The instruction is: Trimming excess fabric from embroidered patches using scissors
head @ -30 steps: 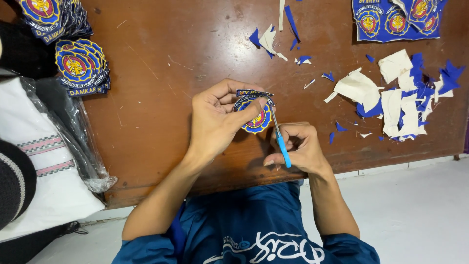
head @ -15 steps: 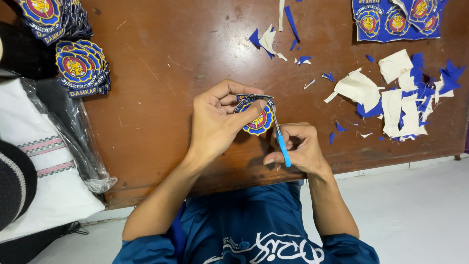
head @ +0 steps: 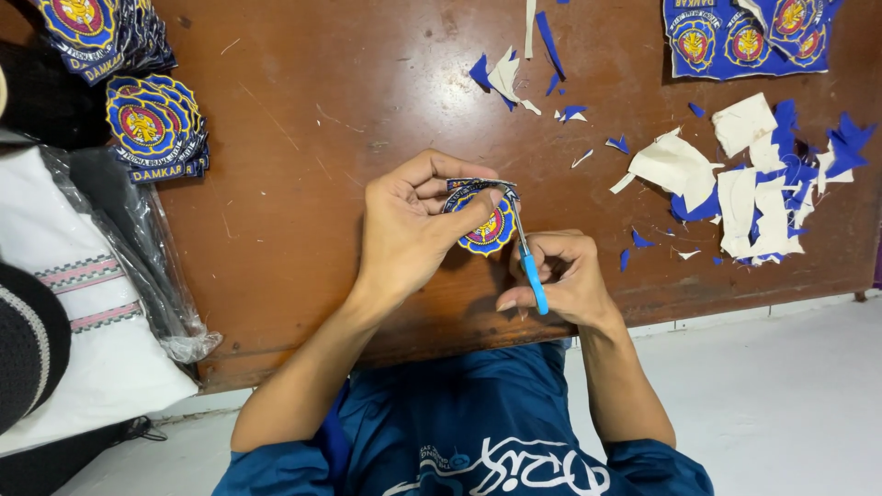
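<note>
My left hand (head: 409, 225) pinches a round blue embroidered patch (head: 487, 225) with a yellow and red centre, holding it just above the brown wooden table (head: 303, 138). My right hand (head: 560, 276) grips small scissors with blue handles (head: 528, 262). Their metal blades point up along the patch's right edge, touching its rim near my left thumb.
Two stacks of finished blue patches (head: 152, 124) lie at the far left. A blue sheet of uncut patches (head: 744, 37) sits at the top right, above a heap of blue and cream offcuts (head: 744, 184). A clear plastic bag with white cloth (head: 92, 285) lies left.
The patch has turned slightly in my left hand and the scissors have shifted a little along its edge. Both hands stay in the same place.
</note>
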